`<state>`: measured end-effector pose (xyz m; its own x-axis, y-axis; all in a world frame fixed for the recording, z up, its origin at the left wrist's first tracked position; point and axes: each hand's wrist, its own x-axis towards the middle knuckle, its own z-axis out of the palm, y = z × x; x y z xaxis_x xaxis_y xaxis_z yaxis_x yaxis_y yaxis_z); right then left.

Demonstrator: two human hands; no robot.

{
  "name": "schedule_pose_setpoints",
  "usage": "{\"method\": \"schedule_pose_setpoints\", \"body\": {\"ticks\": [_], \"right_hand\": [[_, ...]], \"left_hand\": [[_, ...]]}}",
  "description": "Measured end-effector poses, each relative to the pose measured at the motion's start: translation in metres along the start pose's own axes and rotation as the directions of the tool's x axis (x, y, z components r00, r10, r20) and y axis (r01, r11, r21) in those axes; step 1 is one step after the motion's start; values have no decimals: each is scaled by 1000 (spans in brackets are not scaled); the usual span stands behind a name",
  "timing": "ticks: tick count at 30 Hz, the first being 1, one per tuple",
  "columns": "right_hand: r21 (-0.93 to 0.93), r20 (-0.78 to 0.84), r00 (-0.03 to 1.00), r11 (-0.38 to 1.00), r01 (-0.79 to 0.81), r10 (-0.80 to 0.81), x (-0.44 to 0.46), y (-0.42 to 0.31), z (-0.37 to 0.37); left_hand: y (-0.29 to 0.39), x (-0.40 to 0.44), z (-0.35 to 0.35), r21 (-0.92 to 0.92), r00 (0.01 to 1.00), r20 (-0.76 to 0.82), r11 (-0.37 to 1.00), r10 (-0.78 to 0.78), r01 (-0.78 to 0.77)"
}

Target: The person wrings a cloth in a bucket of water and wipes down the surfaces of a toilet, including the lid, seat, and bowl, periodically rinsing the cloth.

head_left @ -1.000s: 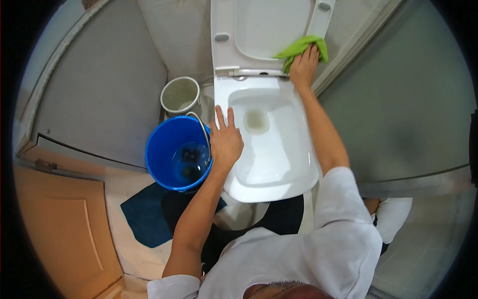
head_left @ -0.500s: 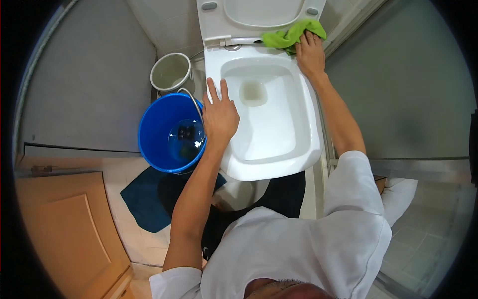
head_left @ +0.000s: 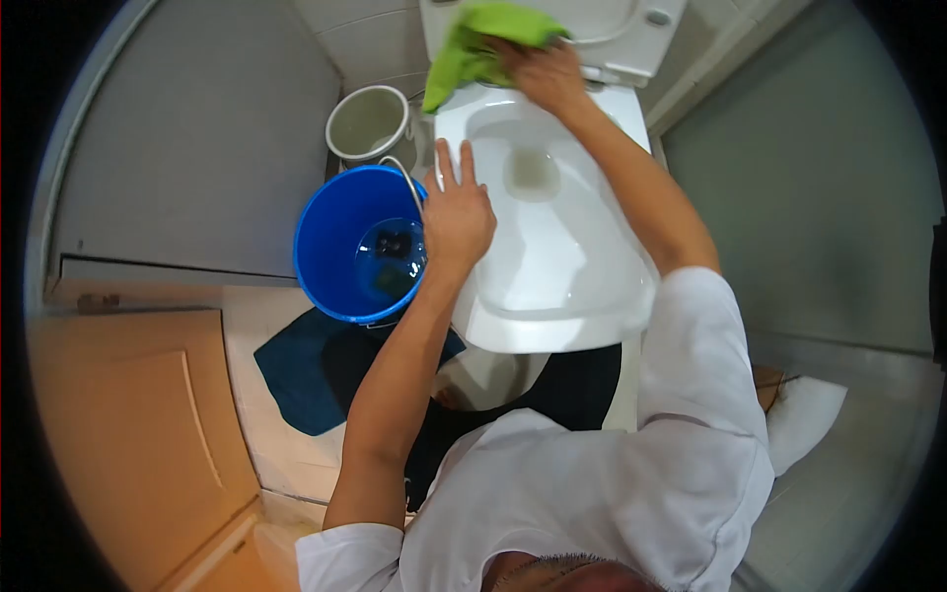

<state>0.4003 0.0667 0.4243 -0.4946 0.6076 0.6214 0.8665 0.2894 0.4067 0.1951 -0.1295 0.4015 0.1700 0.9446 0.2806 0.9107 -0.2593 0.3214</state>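
Observation:
My right hand (head_left: 546, 74) is on a green cloth (head_left: 483, 44) at the hinge end of the white toilet (head_left: 557, 331), towards its left side. The fingers are partly covered by the cloth and a little blurred. My left hand (head_left: 460, 219) rests on the left rim of the bowl, fingers spread and holding nothing. The toilet seat and lid (head_left: 631, 44) are raised, and the green cloth hides part of their lower edge. Some cloudy water (head_left: 532, 174) shows in the bowl.
A blue bucket (head_left: 326, 242) with water and a dark object inside stands left of the toilet. Behind it is a smaller pale bucket (head_left: 367, 126). A dark mat (head_left: 301, 375) lies on the floor, an orange-brown door (head_left: 138, 395) at lower left, a frosted panel (head_left: 809, 187) at right.
My right hand has moved the green cloth leftward, from the right hinge across to the left one. My left hand has stayed on the left rim. The camera view has shifted.

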Motion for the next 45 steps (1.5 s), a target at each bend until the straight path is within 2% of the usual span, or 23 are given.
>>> {"method": "schedule_pose_setpoints", "body": {"ticks": [2, 4, 7, 9, 11, 12, 15, 17, 19, 21, 22, 23, 25, 27, 30, 31, 34, 37, 39, 41, 42, 43, 45], "right_hand": [[142, -238, 971, 990, 17, 18, -30, 29, -6], [140, -43, 989, 981, -137, 145, -54, 44, -24], [71, -1, 988, 986, -154, 154, -51, 35, -22], [126, 36, 987, 979, -161, 157, -36, 17, -12], [161, -175, 983, 983, 87, -58, 1, -9, 0], [164, -190, 980, 982, 92, -60, 21, -21, 2], [156, -245, 970, 987, 29, 10, 101, -40, -25], [176, -146, 966, 967, -186, 213, 133, -39, -45], [210, -215, 947, 958, -194, 239, 158, -29, -52], [262, -342, 893, 942, -208, 292, 157, -32, -57], [272, -416, 858, 942, -198, 300, 146, -43, -45], [203, -448, 861, 965, -163, 240, 125, -56, -43], [131, -491, 855, 984, -119, 169, 118, -60, -46], [211, -307, 917, 957, -198, 257, 116, -60, -46], [192, -302, 894, 940, -283, 331, 184, -27, -72], [118, -449, 851, 962, -247, 274, 203, -13, -77], [190, -543, 775, 946, -261, 323, 223, -5, -91], [77, -669, 704, 964, -255, 239, 214, -4, -89], [349, -191, 897, 882, -317, 398, 202, 25, -97], [137, -387, 871, 953, -269, 302, 204, 41, -116], [137, -455, 848, 962, -236, 273, 207, 44, -112], [126, -444, 854, 963, -238, 269, 205, 44, -102], [-108, -413, 911, 993, -49, 0, 202, 35, -83]], "left_hand": [[1, 1, 1, -10, 1000, -5, 1000, -1, 1], [1, 0, -1, -22, 1000, -5, 1000, -18, 18], [2, -2, 0, -28, 1000, -12, 999, -18, 17], [3, 1, -4, -24, 999, -35, 1000, -16, 15], [3, 0, -7, -13, 1000, 9, 999, -30, 30], [2, -1, -5, -11, 1000, 5, 1000, -24, 24], [1, -1, -3, 11, 1000, -14, 1000, -15, 15], [1, -1, -8, -1, 999, -18, 1000, -26, 26], [7, 3, -15, -37, 983, 156, 994, -97, 104], [3, 4, -1, -20, 996, 82, 999, -46, 48], [1, 11, 5, -42, 990, 69, 991, -121, 124], [1, 26, 4, -71, 979, 44, 977, -200, 203], [4, 34, -5, -88, 977, 41, 973, -209, 212], [3, 28, -4, -66, 966, 117, 969, -230, 239], [4, 28, -4, -64, 964, 124, 967, -236, 245], [4, 28, -5, -59, 961, 136, 967, -240, 249], [2, 27, -2, -87, 967, 109, 967, -229, 238], [1, 26, -1, -103, 971, 91, 967, -223, 232], [1, 28, -3, -102, 967, 99, 964, -236, 246], [-3, 28, -4, -112, 962, 136, 961, -238, 253], [-3, 29, -5, -106, 961, 139, 962, -237, 253], [2, 28, -6, -106, 960, 148, 961, -237, 254], [1, 26, -4, -126, 965, 147, 963, -219, 237]]}}
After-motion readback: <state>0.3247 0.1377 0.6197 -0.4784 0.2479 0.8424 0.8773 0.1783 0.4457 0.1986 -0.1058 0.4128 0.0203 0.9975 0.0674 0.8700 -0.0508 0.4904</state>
